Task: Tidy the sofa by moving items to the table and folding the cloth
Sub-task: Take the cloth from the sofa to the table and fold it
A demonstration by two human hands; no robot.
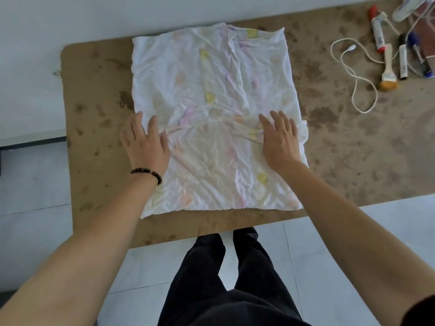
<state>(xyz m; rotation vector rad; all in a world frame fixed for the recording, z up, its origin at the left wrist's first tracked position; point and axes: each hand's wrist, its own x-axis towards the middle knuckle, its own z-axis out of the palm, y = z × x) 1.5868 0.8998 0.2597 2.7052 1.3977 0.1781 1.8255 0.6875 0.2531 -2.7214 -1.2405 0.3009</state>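
A white cloth [211, 95] with faint pink and yellow marks lies spread in a wrinkled rectangle on the brown mottled table [353, 147]. My left hand [144, 140], with a dark bead bracelet at the wrist, rests flat on the cloth's left edge. My right hand [280, 140] presses flat on the cloth near its right edge. Fingers of both hands are straight and point away from me. Creases bunch between the two hands.
At the table's far right lie a white cable [353, 74], a small paintbrush [388, 71], several markers [403, 62] and a red-capped tube [377, 31]. My dark-trousered legs [226, 278] stand at the table's near edge on a pale tiled floor.
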